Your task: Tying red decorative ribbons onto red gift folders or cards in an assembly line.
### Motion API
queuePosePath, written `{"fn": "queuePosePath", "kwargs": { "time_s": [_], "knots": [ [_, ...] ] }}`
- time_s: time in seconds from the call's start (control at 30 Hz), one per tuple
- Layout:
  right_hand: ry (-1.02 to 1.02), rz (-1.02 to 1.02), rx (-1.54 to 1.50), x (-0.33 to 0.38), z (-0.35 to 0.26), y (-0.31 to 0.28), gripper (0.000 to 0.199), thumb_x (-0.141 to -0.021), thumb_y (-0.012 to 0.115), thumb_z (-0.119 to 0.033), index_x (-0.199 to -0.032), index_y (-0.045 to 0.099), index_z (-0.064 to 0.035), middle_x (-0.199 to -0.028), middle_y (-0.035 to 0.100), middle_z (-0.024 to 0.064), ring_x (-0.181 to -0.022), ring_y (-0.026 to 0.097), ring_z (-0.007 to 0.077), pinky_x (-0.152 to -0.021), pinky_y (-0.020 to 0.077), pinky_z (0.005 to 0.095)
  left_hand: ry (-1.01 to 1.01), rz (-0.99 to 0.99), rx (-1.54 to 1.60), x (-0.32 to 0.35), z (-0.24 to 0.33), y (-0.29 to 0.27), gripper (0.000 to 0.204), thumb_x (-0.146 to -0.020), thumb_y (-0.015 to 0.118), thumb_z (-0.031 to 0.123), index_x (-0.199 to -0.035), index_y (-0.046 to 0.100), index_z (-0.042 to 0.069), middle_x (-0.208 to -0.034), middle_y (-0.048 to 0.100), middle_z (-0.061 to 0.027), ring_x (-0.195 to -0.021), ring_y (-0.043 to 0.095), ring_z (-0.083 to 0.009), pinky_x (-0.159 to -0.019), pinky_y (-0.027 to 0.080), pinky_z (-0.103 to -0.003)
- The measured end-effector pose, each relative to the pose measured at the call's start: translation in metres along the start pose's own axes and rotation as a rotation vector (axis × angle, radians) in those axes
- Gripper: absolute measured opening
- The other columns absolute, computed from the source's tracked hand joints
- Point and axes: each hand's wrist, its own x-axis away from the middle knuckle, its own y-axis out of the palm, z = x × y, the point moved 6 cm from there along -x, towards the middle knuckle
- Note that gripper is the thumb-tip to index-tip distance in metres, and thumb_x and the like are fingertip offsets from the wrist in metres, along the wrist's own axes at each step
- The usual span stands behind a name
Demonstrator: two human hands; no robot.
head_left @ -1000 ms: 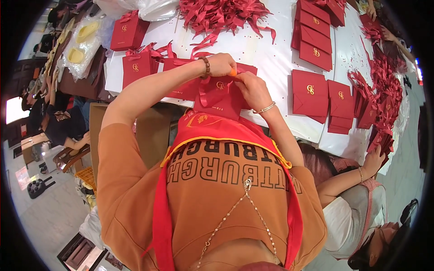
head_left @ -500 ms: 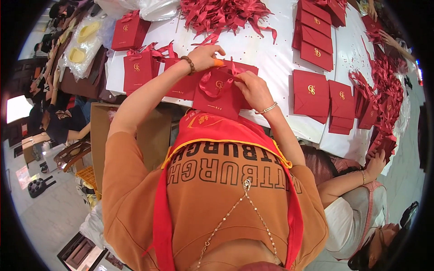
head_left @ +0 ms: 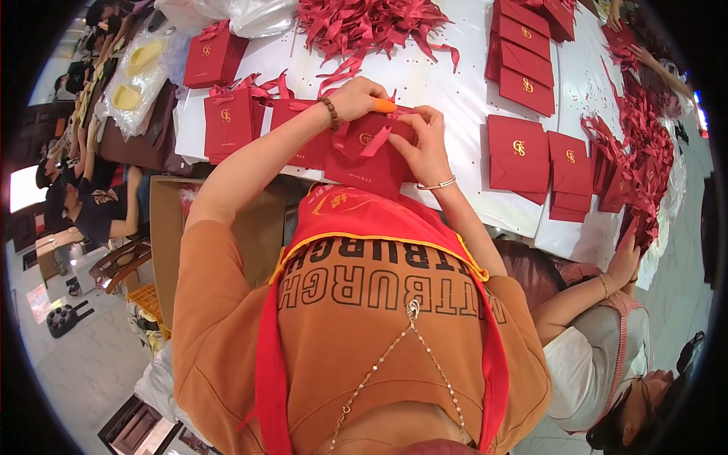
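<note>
A small dark red paper gift bag [head_left: 362, 168] with gold lettering lies at the table's near edge, against my red apron. A red ribbon [head_left: 373, 144] loops across its front. My left hand [head_left: 359, 98] is closed at the bag's top edge, an orange cover on one finger; its fingertips are partly hidden. From the right, my right hand [head_left: 426, 145] pinches at the ribbon by the bag's upper right corner, thumb in front. More red bags [head_left: 298, 125] lie behind my left forearm.
A heap of red ribbons [head_left: 371, 26] lies at the far middle. Stacked flat red bags [head_left: 519, 155] stand to the right, ribboned bags [head_left: 227, 121] to the left. A cardboard box [head_left: 254, 235] is below the table's left edge. A co-worker's hand [head_left: 623, 262] is at the right.
My left hand has shifted right and down along the bag's top edge. My right hand has turned, its fingers raised higher, and the ribbon loop has changed shape, with one part now toward my right thumb.
</note>
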Motion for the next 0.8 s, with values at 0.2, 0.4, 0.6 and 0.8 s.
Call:
{"fn": "queuePosePath", "kwargs": {
  "time_s": [0.2,0.4,0.6,0.8],
  "knots": [
    [0.622,-0.484,-0.541,0.018,0.010,0.031,0.044,-0.076,0.061,-0.003,-0.116,0.041,-0.0083,-0.096,0.056,0.0112,-0.085,0.056,0.0132,-0.070,0.0463,0.0254,-0.037,0.173,0.040,-0.011,-0.009,-0.034,0.015,-0.075,0.063,0.015,-0.072,0.062,0.000,-0.065,0.058,-0.0006,-0.058,0.051,-0.0068,-0.050,0.040,-0.023],
    [0.486,-0.410,-0.650,0.015,0.007,0.032,0.044,-0.077,0.060,-0.002,-0.116,0.041,-0.0080,-0.095,0.057,0.0094,-0.083,0.057,0.0138,-0.070,0.0468,0.0249,-0.072,0.298,0.363,-0.021,-0.023,-0.067,0.020,-0.082,0.057,0.023,-0.092,0.061,0.005,-0.074,0.057,0.0020,-0.065,0.052,-0.0061,-0.053,0.042,-0.018],
    [0.527,-0.003,-0.836,0.022,0.034,0.031,0.041,-0.076,0.062,-0.006,-0.113,0.043,-0.0047,-0.094,0.059,0.0106,-0.083,0.058,0.0159,-0.069,0.0476,0.0278,-0.284,0.290,0.337,0.039,-0.043,-0.041,0.059,-0.084,0.055,0.031,-0.127,0.030,0.001,-0.113,0.051,-0.0096,-0.097,0.052,-0.0137,-0.074,0.045,-0.025],
    [0.599,-0.037,-0.759,0.011,0.040,0.046,0.038,-0.077,0.062,-0.008,-0.111,0.044,-0.0036,-0.092,0.057,0.0078,-0.078,0.055,0.0128,-0.068,0.0458,0.0249,-0.088,0.405,0.835,0.073,-0.069,0.028,0.038,-0.076,0.064,0.008,-0.109,0.048,0.000,-0.099,0.058,-0.0085,-0.089,0.056,-0.0152,-0.077,0.046,-0.027]
  ]
}}
